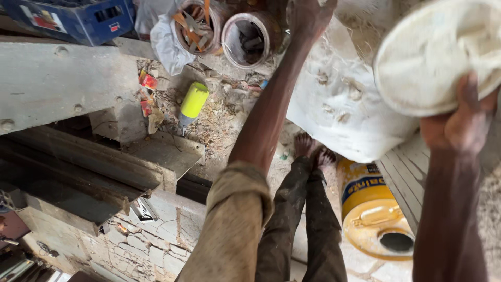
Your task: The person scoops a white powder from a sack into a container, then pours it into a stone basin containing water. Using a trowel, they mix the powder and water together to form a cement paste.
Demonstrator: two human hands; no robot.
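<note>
We look straight down on a cluttered workshop corner, where our right hand [462, 122] clamps its fingers over the rim of a cream-coloured sack [438, 52], bunching the cloth so the heavy, rounded bundle hangs from the grip at the upper right of the view. The forearm runs up from the bottom edge, nearly straight, wrist cocked to take the load. Our left hand [308, 18] reaches far forward on a fully extended arm, sleeve rolled at the elbow, toward two rusty tins [250, 36] crammed with scrap metal; its fingers are cut off by the top edge, so we cannot tell whether they are spread or curled on anything. Beneath the sack a larger white bag [339, 115] leans against wooden slats, likely propped there to stay upright. A yellow jerrycan [373, 209] stands open-mouthed by our bare feet [313, 149]. A yellow-capped bottle [192, 104] lies among sawdust and litter beside grey steel beams [68, 83].
</note>
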